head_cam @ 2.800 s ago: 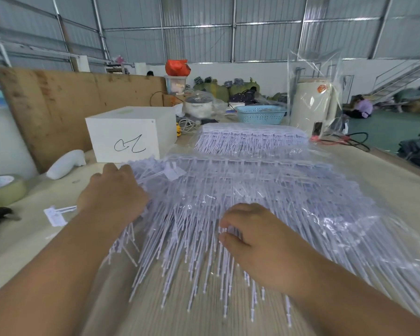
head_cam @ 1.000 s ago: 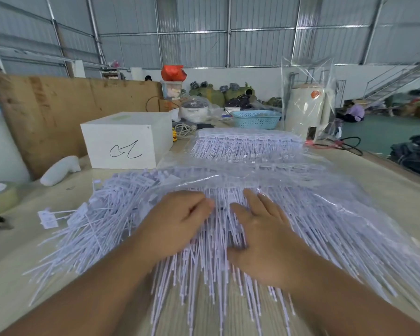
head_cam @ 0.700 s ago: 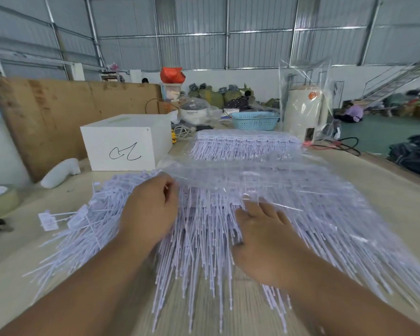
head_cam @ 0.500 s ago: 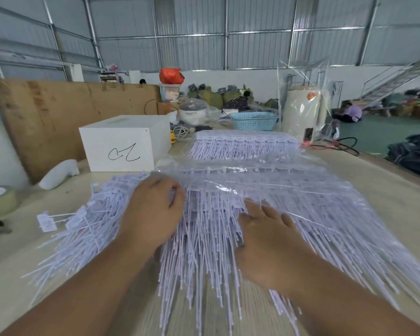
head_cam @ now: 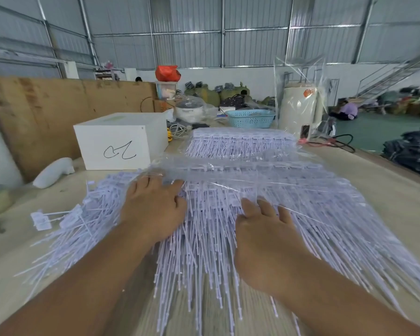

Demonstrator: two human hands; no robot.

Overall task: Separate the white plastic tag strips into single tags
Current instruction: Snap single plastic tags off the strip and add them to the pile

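Left hand (head_cam: 153, 209): yours, palm down on the tag strips, fingers bent over their upper ends at the near edge of the plastic bag; whether the fingertips pinch a strip cannot be told.
Right hand (head_cam: 264, 238): yours, laid flat on the strips just right of the left hand, fingers straight and spread, holding nothing.
Tag strips (head_cam: 204, 238): white, a thick fanned mass on the desk directly before you, thin tails pointing toward you; the far part lies inside the plastic bag.
Plastic bag (head_cam: 264, 175): clear, crumpled, covers the far and right parts of the mass.
Loose tags (head_cam: 66, 229): a scattered spread left of the left hand, one single tag (head_cam: 40, 220) lying apart at its left edge.
Second bundle (head_cam: 240, 144): more white strips farther back on the desk.
Desk (head_cam: 386, 202): pale wood surface.
White box (head_cam: 119, 141): back left, black scrawl on its front face.
Blue basket (head_cam: 250, 118): behind the second bundle.
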